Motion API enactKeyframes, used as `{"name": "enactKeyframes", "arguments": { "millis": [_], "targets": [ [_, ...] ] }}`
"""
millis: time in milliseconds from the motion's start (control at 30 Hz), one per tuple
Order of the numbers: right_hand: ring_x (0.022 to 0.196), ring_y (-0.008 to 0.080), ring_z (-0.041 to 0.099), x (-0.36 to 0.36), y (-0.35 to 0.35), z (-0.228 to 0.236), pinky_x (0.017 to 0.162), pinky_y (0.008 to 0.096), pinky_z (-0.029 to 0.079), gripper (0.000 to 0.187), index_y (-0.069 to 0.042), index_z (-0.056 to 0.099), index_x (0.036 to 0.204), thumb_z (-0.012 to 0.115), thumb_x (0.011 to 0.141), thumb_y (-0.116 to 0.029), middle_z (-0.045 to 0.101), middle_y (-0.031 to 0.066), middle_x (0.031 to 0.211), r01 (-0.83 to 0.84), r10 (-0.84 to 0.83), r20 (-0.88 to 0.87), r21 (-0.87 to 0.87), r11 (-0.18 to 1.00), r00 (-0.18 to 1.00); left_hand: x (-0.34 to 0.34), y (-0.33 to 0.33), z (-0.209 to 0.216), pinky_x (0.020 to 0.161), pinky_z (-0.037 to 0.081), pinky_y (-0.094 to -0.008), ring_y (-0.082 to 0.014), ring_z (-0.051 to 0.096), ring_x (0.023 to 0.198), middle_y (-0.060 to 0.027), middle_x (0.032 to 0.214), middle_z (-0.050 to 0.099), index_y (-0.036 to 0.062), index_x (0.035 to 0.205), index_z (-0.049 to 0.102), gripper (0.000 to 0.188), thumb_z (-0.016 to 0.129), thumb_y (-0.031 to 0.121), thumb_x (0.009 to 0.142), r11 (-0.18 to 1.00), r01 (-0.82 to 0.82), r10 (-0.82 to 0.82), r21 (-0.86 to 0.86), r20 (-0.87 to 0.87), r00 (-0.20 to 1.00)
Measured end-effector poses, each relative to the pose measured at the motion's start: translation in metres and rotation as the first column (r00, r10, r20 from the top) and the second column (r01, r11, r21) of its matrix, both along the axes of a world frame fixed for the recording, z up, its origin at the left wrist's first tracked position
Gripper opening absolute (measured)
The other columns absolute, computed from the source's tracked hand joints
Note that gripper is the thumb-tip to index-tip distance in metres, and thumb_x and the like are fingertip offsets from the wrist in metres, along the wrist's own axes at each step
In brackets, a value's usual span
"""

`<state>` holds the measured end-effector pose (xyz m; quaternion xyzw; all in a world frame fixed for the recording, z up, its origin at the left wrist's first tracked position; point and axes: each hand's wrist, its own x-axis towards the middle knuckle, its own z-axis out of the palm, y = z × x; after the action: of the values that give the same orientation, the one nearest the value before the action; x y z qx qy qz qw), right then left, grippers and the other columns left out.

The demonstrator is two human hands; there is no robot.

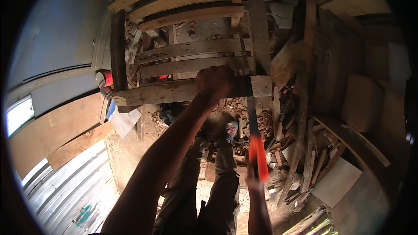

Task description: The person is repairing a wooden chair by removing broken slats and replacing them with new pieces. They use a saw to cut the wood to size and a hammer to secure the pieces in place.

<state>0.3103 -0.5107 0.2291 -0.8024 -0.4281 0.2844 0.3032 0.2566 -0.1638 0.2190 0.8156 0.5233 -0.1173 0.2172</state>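
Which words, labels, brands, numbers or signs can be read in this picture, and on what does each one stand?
None can be read.
The orange saw handle is blurred, with no legible lettering.
The teal patch by the corrugated metal sheet is too unclear to make out.

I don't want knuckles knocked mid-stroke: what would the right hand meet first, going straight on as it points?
Probably the nearest slat, near its right end, where the saw held by the right hand crosses; height is unclear, so it might pass above.

Corrugated metal sheet (pixel 72 187) beside brown board (pixel 61 126).
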Motion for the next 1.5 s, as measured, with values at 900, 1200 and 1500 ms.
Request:
{"name": "enactKeyframes", "arguments": {
  "millis": [900,1200,1500],
  "targets": [
    [0.050,0.0198,0.060,-0.004,0.039,0.039,0.047,0.0306,0.046,0.008,-0.004,0.067,0.080,0.072,0.080,-0.009,0.061,0.0071,0.063,0.108,-0.104,-0.053,0.084,0.991,0.993,0.007,-0.002,-0.013,0.073,0.060,-0.0484,-0.0374,0.073,0.078,-0.0249,0.076,0.069,0.0047,0.073,0.072,0.043,0.046,0.031,0.096,0.994,0.059,-0.057,0.088,-0.022,0.998],
    [0.050,0.0190,0.060,-0.033,-0.086,0.069,0.048,0.0310,0.047,0.015,0.000,0.067,0.088,0.065,0.085,-0.014,0.061,0.0066,0.063,0.161,-0.169,-0.249,-0.054,0.986,0.954,-0.002,-0.002,-0.019,0.071,0.059,-0.0510,-0.0417,0.071,0.073,-0.0251,0.073,0.069,0.0037,0.073,0.071,0.046,0.046,0.034,0.097,0.982,0.066,-0.081,0.175,0.076,0.994],
    [0.052,0.0239,0.060,-0.007,0.052,0.024,0.048,0.0340,0.047,0.006,-0.005,0.067,0.078,0.069,0.077,-0.010,0.060,0.0096,0.063,0.283,-0.214,-0.402,0.118,0.952,0.890,-0.003,0.001,-0.025,0.068,0.059,-0.0504,-0.0416,0.071,0.070,-0.0239,0.072,0.069,0.0030,0.073,0.069,0.043,0.045,0.031,0.095,0.978,0.090,-0.108,0.187,0.085,0.991]
  ]
}}
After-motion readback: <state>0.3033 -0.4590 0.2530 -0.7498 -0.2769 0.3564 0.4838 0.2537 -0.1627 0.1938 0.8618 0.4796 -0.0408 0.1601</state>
